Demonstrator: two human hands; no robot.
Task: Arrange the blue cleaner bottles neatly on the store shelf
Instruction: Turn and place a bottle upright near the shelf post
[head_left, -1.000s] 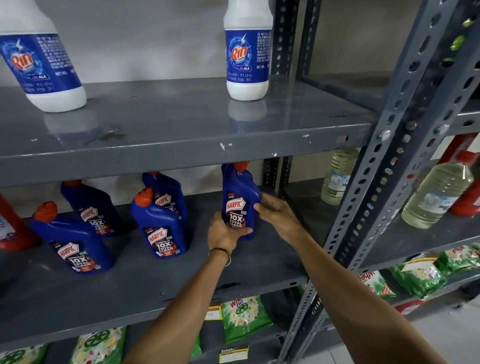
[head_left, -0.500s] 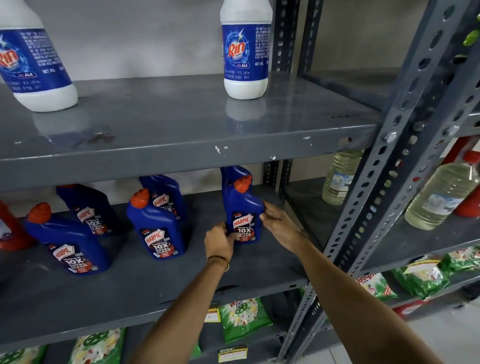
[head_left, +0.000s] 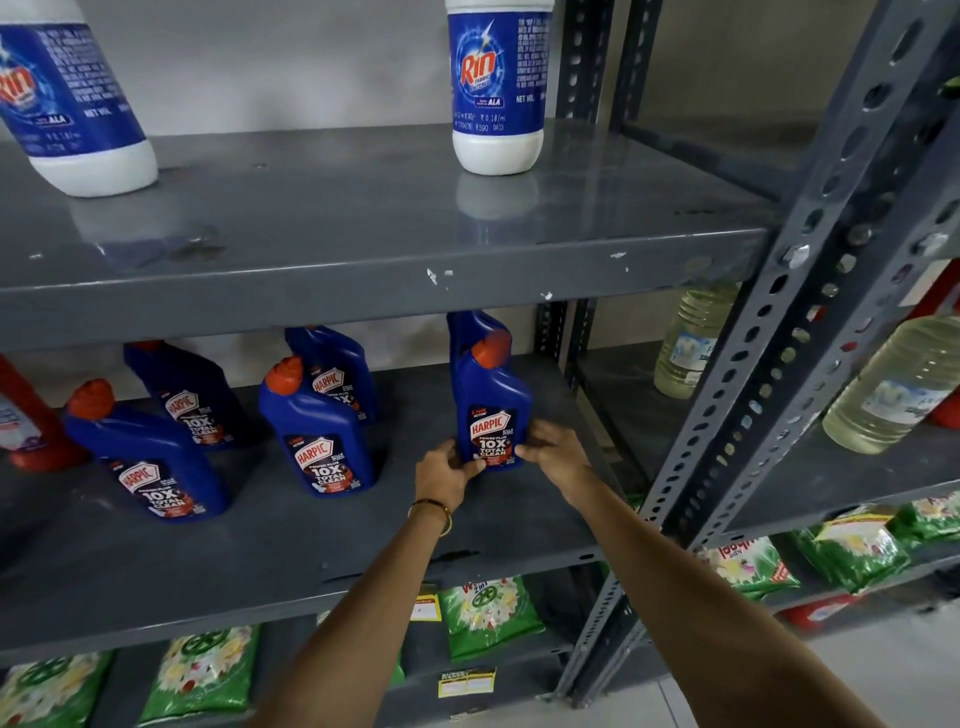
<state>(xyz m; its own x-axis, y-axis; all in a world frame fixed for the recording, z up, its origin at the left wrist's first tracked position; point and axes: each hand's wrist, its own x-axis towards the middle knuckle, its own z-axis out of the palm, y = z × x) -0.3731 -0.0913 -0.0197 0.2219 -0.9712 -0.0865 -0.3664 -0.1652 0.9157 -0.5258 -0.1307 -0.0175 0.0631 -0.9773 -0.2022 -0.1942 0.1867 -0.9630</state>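
Behind the held blue Harpic bottle (head_left: 491, 410) a 2nd blue bottle (head_left: 470, 332) is mostly hidden, cap cut off by the upper shelf (head_left: 363, 291), and the white Rin bottles (head_left: 497, 88) up top are cropped at the neck; contents of the opaque blue ones can't be seen, while the clear bottles (head_left: 691, 338) right of the fingers hold pale yellow liquid. Left hand (head_left: 444, 475) and right hand (head_left: 553, 454) grip the held bottle's base from both sides, fingers (head_left: 530, 451) wrapped on the label, bottle upright on the middle shelf (head_left: 311, 551) w/ four more blue bottles (head_left: 317, 431) left of the fingers. Vs 1 s ago, it's been brought forward & lower, in front of the hidden one, orange cap now clear of the shelf edge.
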